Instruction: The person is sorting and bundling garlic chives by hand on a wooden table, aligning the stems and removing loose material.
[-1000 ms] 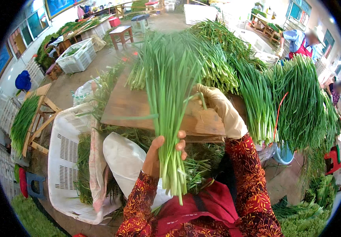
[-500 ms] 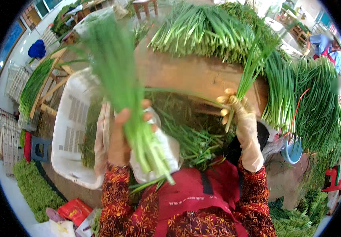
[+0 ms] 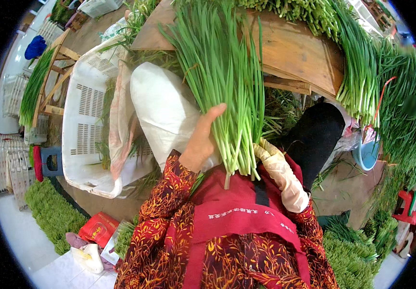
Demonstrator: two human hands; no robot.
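Observation:
My bare left hand [image 3: 201, 138] is closed around the lower stalks of a thick bundle of garlic chives [image 3: 229, 91], its thumb lying across the front. The green leaves fan away from me over the board, and the pale cut ends hang above my red apron [image 3: 227, 216]. My right hand [image 3: 269, 156], in a cream glove, is bent against the right side of the pale stems. The fingers of that hand are partly hidden behind the stalks, and they seem to grip the bundle.
A wooden board [image 3: 299, 55] lies ahead, with piled chives [image 3: 362, 82] along its far and right edges. At left stands a white perforated crate [image 3: 85, 115]. To the right is a blue bucket [image 3: 367, 153]. More greens [image 3: 56, 216] lie on the floor.
The bundle in my left hand has moved right and toward my middle. My right hand has come down and in to its stems. The view has tilted downward.

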